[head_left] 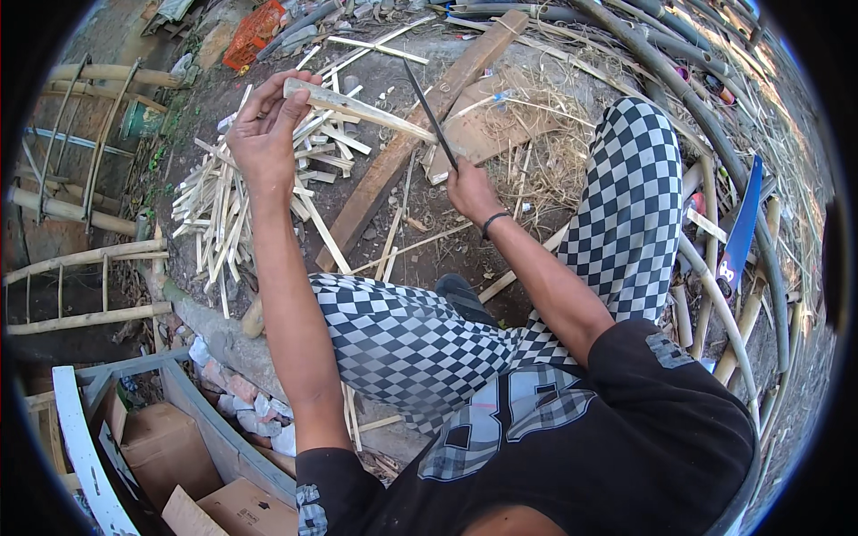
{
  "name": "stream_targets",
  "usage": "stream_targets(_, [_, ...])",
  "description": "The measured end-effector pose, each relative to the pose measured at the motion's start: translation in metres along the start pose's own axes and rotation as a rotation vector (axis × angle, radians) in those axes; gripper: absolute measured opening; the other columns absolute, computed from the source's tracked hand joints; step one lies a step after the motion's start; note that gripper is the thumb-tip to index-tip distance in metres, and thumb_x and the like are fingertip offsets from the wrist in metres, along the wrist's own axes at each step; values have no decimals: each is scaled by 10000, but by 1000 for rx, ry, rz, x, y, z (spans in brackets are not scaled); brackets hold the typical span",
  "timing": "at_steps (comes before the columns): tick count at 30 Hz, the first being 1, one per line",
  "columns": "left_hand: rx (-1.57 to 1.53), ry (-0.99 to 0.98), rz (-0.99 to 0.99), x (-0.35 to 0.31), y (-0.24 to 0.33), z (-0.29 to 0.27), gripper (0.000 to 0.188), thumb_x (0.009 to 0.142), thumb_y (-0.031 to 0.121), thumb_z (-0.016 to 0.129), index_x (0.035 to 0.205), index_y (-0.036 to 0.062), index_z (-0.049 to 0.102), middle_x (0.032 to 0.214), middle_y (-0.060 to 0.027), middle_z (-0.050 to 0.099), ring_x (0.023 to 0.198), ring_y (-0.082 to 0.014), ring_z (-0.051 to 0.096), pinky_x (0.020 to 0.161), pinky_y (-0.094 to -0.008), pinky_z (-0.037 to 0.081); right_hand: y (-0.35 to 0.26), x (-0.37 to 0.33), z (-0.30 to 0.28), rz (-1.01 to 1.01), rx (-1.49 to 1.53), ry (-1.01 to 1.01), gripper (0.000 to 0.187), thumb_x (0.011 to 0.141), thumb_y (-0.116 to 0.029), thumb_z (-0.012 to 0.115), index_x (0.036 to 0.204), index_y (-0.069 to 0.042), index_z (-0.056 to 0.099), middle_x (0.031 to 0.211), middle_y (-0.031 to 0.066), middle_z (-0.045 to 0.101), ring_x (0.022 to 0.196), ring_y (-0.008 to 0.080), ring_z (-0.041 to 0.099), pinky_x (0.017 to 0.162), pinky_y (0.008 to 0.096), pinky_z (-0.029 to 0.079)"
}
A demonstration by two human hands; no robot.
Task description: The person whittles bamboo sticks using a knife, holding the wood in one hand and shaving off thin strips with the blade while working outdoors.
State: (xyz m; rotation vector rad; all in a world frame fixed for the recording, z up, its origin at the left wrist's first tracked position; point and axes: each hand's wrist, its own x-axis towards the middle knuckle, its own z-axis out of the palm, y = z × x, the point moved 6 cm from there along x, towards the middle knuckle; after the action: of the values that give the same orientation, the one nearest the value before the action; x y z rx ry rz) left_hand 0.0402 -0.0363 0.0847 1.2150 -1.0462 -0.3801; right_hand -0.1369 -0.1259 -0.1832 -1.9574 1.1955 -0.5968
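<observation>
My left hand (pixel 268 121) is raised at the upper left, pinching one end of a pale split bamboo strip (pixel 366 113) between thumb and fingers. The strip slants down to the right. A long knife (pixel 424 105) with a narrow dark blade is in my right hand (pixel 474 192), its tip pointing away and to the left. The blade crosses the strip's far end; whether they touch I cannot tell. My fingers hide the knife's handle. Below my left hand lies a loose heap of cut bamboo strips (pixel 219 210). A brown wooden plank (pixel 393 159) runs diagonally beneath the strip and the blade.
Flattened cardboard (pixel 500 121) and fibre shavings (pixel 550 170) lie past the plank. A blue-bladed handsaw (pixel 740 223) rests at right among bamboo poles (pixel 706 259). An orange crate (pixel 255 34) stands far left, cardboard boxes (pixel 170 451) near left. My checkered knees flank the work spot.
</observation>
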Motion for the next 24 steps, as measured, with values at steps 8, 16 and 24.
stream_targets(8, [138,-73,96,-15,15,-5,288,829,-45,713,1109,-61,647,1027,-152,705,949,-189,685,869,-298,556,-106,-29,-27,-295,166,22,221,910,-146,520,1052,23,528,773,324,612,784,494,622,715,567,484])
stream_targets(16, [204,-179,110,-9,4,21,303,866,5,695,1155,-49,622,1102,-166,678,1043,-258,671,903,-337,571,45,4,33,69,-222,-81,232,931,-155,469,1091,-2,539,826,284,659,811,504,629,748,579,501])
stream_targets(24, [128,-126,91,-10,15,12,260,867,-12,688,1121,-52,652,1042,-146,699,990,-199,680,869,-295,564,-3,-14,13,-98,-76,9,240,909,-94,484,1094,37,562,852,276,668,841,477,650,737,543,524])
